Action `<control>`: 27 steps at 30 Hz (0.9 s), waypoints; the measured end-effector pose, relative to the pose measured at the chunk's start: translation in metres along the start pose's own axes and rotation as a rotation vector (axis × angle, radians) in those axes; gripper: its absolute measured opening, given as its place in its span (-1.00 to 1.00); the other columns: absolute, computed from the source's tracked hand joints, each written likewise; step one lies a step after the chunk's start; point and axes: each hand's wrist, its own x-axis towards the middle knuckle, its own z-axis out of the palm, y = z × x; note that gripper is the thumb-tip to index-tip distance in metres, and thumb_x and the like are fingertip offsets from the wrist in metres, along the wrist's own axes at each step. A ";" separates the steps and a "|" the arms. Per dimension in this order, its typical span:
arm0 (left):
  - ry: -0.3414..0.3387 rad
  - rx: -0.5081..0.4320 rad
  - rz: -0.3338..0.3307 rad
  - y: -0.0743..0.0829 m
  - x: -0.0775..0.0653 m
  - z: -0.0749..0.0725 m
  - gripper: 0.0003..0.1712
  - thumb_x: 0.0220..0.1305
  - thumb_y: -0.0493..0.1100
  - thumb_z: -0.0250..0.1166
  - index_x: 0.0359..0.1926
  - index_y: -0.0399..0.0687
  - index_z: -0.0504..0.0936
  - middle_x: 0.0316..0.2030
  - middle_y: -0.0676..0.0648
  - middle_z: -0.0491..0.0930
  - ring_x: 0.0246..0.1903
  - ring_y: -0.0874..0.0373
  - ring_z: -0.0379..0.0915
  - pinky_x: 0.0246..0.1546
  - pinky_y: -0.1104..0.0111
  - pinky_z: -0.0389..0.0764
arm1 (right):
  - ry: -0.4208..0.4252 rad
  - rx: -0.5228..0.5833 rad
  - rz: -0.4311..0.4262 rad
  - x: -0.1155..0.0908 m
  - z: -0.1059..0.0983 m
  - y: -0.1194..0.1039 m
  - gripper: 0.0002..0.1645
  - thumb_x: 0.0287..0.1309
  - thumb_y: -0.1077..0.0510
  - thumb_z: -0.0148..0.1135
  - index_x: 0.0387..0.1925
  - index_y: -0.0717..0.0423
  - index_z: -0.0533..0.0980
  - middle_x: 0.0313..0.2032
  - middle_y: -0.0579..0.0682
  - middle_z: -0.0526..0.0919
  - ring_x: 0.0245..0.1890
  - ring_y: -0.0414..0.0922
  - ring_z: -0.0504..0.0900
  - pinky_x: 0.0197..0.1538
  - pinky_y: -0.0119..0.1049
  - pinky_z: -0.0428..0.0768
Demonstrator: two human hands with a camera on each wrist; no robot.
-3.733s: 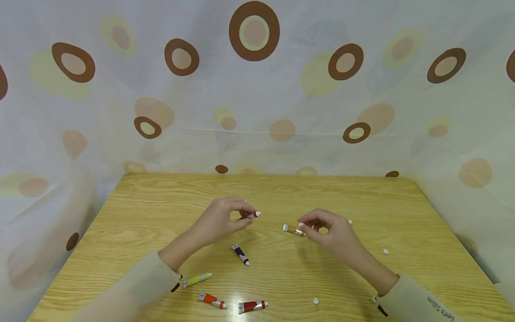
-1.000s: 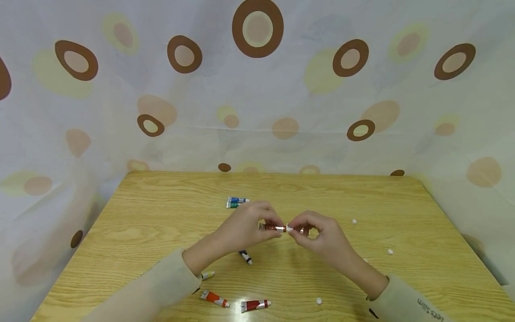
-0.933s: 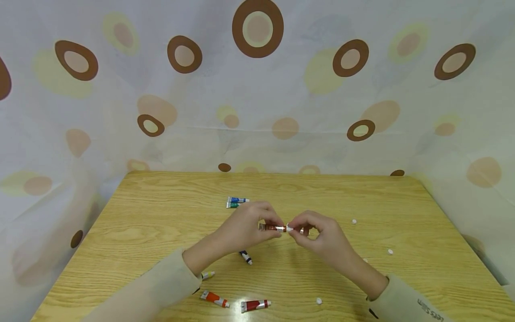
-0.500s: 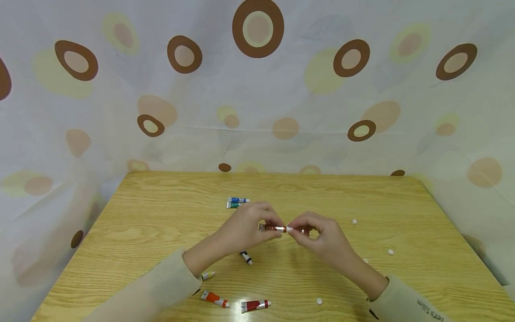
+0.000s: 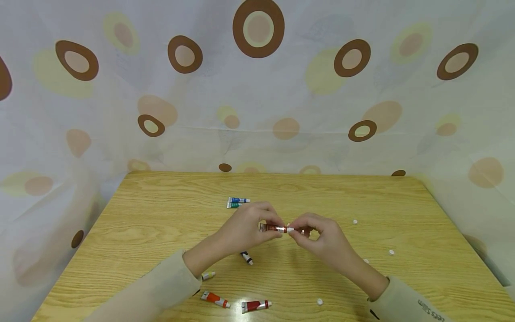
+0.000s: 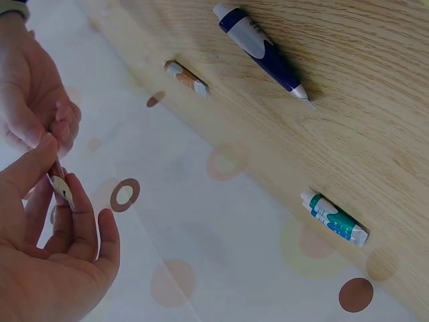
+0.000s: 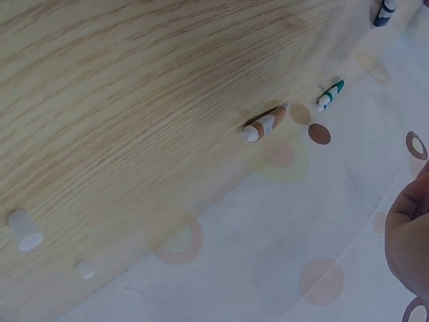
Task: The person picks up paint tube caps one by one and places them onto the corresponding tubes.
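My left hand (image 5: 251, 226) pinches a reddish-brown paint tube (image 5: 274, 228) between thumb and fingers, its nozzle end pointing right. Against that end my right hand (image 5: 322, 232) pinches a small white cap (image 5: 290, 229) with thumb and forefinger. How far the cap sits on the nozzle I cannot tell. Both hands are raised over the middle of the table. In the left wrist view, fingertips largely cover the held tube. An ochre paint tube (image 7: 269, 125) lies on the table, mostly hidden behind my right hand in the head view.
Blue (image 5: 238, 200) and green (image 5: 234, 205) tubes lie side by side at the back. Nearer are dark blue (image 5: 246, 258), yellow (image 5: 208, 275), orange (image 5: 216, 299) and dark red (image 5: 256, 306) tubes. Several white caps, such as one at the front (image 5: 319, 302), lie on the right.
Since the oldest frame, my left hand has carried the brown tube right, and my right hand has brought the cap left to its nozzle end. Over the last second both hands stay nearly still.
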 end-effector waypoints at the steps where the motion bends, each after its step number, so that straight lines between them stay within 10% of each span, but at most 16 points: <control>1: 0.001 0.001 0.003 0.000 0.000 0.000 -0.89 0.22 -0.19 0.52 -0.21 -0.02 0.83 -0.29 0.05 0.73 -0.39 0.35 0.54 -0.35 0.63 0.50 | -0.002 0.000 0.000 0.000 0.000 0.000 -0.88 0.30 0.24 0.38 -0.24 -0.08 0.72 -0.31 -0.19 0.74 -0.40 -0.37 0.53 -0.32 -0.43 0.57; 27: 0.012 -0.012 0.005 -0.004 0.000 -0.001 -0.87 0.20 -0.21 0.53 -0.21 -0.07 0.83 -0.28 0.01 0.73 -0.42 0.36 0.54 -0.39 0.65 0.50 | 0.017 0.036 -0.121 0.004 -0.001 0.005 -0.69 0.16 0.36 0.46 -0.15 -0.08 0.67 -0.22 -0.14 0.72 -0.29 -0.32 0.60 -0.22 -0.42 0.65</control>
